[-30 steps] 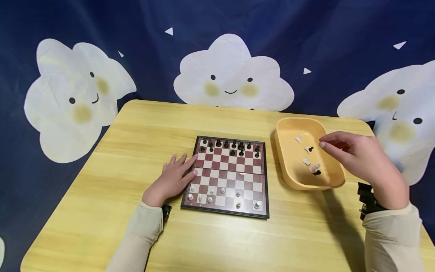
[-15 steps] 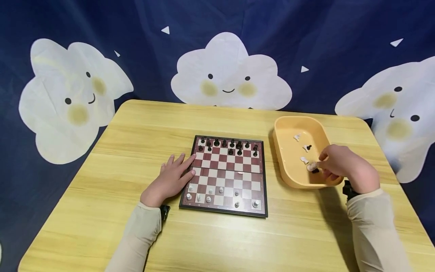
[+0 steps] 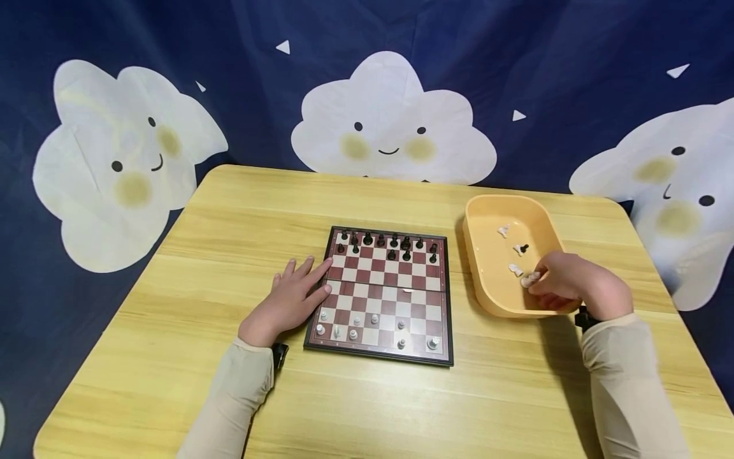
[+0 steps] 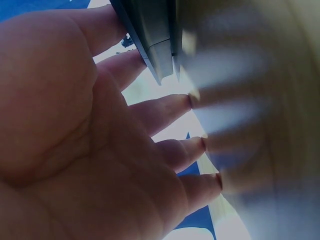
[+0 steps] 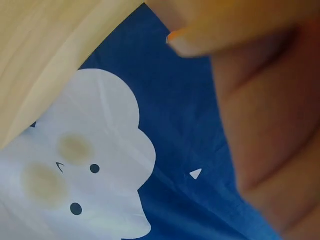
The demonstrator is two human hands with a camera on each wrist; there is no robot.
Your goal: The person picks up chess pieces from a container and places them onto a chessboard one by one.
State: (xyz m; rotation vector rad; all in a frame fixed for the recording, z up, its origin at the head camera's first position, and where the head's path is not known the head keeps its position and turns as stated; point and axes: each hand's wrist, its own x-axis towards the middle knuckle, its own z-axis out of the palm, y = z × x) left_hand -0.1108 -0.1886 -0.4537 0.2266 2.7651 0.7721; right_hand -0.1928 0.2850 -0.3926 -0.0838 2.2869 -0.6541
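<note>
Left hand [image 3: 281, 309] is resting spread against board [image 3: 378, 294]; right hand [image 3: 576, 280] is hanging at white piece [image 3: 530, 280], grip unclear; piece seemingly light, stiff, suiting mid-body pinch.

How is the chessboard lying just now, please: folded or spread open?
Spread open: the chessboard lies flat on the table, its seam running across the middle.

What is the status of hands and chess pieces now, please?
Left hand touching edge of chessboard. Right hand in tub, at white pieces; grip unclear. No obstruction visible.
</note>
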